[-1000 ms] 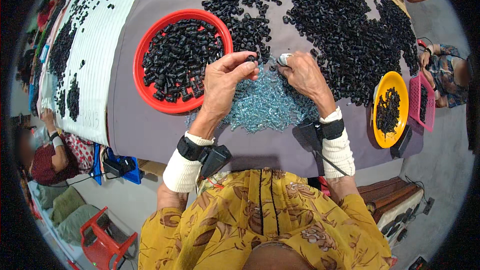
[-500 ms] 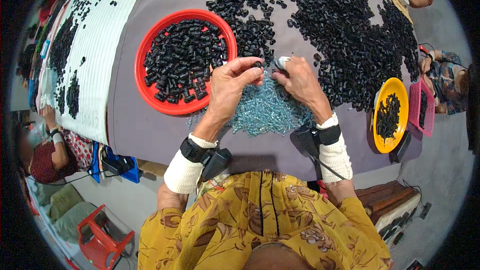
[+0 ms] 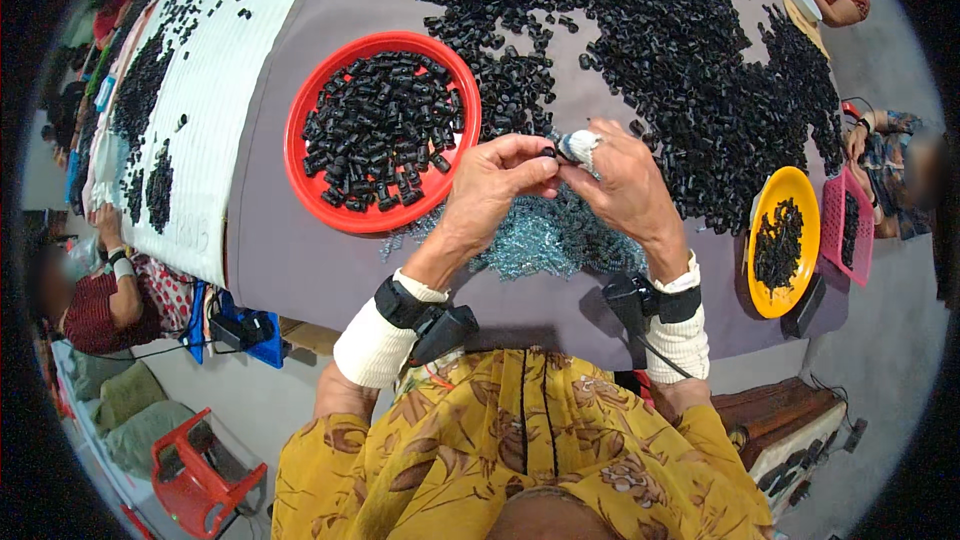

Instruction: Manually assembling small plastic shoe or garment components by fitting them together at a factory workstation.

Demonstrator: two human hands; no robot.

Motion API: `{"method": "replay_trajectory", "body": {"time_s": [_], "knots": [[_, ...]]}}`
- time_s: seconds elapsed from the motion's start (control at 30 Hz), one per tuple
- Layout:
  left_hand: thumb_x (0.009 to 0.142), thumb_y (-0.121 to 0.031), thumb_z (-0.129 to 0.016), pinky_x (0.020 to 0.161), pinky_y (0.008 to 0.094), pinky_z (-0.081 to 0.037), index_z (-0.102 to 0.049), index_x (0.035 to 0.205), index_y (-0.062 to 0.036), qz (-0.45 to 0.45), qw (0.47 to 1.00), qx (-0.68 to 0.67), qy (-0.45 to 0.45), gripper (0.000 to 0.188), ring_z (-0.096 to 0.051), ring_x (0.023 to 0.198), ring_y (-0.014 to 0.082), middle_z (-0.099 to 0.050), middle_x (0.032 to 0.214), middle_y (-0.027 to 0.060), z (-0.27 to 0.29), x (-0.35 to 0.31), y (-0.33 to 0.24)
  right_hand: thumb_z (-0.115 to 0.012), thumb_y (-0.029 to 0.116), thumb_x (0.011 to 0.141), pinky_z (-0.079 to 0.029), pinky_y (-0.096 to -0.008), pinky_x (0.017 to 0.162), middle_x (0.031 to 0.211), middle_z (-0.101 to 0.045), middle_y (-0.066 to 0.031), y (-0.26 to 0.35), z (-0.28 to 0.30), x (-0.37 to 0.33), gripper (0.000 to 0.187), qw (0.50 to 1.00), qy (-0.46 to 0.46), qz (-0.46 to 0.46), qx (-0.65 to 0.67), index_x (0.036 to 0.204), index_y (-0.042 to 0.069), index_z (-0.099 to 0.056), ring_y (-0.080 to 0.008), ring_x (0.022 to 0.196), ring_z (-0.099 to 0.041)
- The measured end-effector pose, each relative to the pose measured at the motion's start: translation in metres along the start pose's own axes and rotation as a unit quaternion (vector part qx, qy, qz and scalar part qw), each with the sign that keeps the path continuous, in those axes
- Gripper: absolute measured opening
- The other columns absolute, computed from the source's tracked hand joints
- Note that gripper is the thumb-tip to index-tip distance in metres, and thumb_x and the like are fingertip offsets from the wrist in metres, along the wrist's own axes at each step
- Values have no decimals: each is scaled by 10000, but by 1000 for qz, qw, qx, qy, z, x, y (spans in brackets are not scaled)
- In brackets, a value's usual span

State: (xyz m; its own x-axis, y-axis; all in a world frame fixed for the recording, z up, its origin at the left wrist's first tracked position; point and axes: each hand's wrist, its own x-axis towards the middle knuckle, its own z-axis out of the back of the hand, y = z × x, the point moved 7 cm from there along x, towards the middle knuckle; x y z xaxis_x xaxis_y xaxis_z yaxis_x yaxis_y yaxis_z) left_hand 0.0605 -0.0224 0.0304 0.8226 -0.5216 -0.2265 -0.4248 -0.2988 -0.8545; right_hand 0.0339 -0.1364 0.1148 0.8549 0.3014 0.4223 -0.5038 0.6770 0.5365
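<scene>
My left hand (image 3: 490,190) pinches a small black plastic part (image 3: 549,152) between thumb and forefinger. My right hand (image 3: 632,185), with a white wrap (image 3: 580,147) on one finger, is closed right against that part. Whatever its fingertips hold is hidden. Both hands are above a heap of small pale-blue metal springs (image 3: 530,245) on the grey-covered table. To the left, a round red tray (image 3: 297,175) holds many short black cylindrical parts (image 3: 380,130). Loose black plastic parts (image 3: 690,90) are spread over the table beyond and right of my hands.
At the right, a yellow tray (image 3: 808,215) carries slim black pieces, with a pink basket (image 3: 832,240) beside it. White ribbed sheeting (image 3: 215,90) with more black parts covers the left side. Other people sit at the left, right and far right. A red chair (image 3: 205,475) stands lower left.
My hands have come together: the right fingers, apart from the left ones before, now meet them at the black part. The whole view has shifted slightly.
</scene>
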Motion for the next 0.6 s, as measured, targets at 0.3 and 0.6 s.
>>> {"method": "replay_trajectory", "body": {"time_s": [0.3,0.6], "knots": [[859,-55,-613,723,302,-544,-611,1019,24,-7,996,-82,30,178,-626,743,148,-651,903,79,-11,-1,-7,-700,73,749,-425,-386,624,716,-550,-131,-10,9,-7,147,991,-77,-58,94,808,1,-587,-321,690,-530],[851,-64,-645,713,277,-547,-614,1039,20,-58,994,-86,18,208,-628,718,120,-652,840,66,-18,-3,-23,-685,27,726,-420,-393,668,760,-541,-128,23,23,1,150,996,-38,41,-74,822,-8,-576,-315,721,-517]]}}
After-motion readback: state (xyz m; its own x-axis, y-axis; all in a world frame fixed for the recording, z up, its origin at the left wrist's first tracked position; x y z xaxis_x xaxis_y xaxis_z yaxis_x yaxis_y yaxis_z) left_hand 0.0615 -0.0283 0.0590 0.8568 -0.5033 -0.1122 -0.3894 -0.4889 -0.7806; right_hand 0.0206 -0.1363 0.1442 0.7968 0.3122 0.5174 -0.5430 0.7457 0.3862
